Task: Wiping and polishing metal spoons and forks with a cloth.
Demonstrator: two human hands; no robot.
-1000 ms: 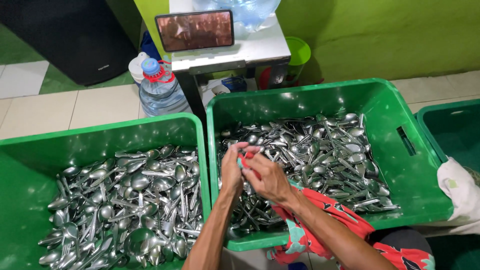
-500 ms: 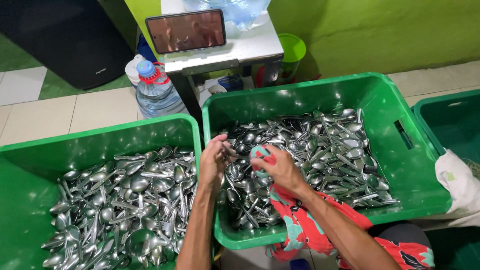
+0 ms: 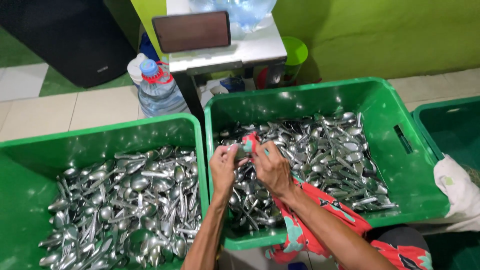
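Head view, looking down. The left hand (image 3: 223, 167) and the right hand (image 3: 271, 170) meet above the near-left part of the right-hand green plastic crate (image 3: 385, 100). The left hand's fingers pinch a small shiny steel spoon (image 3: 239, 151) by one end. The right hand presses a red-and-teal patterned cloth (image 3: 251, 142) around the other end; the rest of the cloth trails down under the right forearm. Holding the spoon from both ends steadies it while the cloth bears on the metal. Both hands are closed on something, the left on the spoon, the right on the cloth; how much of the spoon the cloth wraps is hard to tell at this size.

Directly below the grip lies a heap of loose steel spoons (image 3: 320, 150), within easy reach. To the left of the grip, past the shared crate walls, a second green plastic crate (image 3: 100, 135) holds another heap of steel spoons (image 3: 125, 200).

Beyond the grip stand a clear plastic water bottle with a blue cap (image 3: 157, 90) and a white stand bearing a dark-screened phone (image 3: 191, 31). At the far right lie a third green crate (image 3: 445, 120) and a white cloth bundle (image 3: 457, 190).
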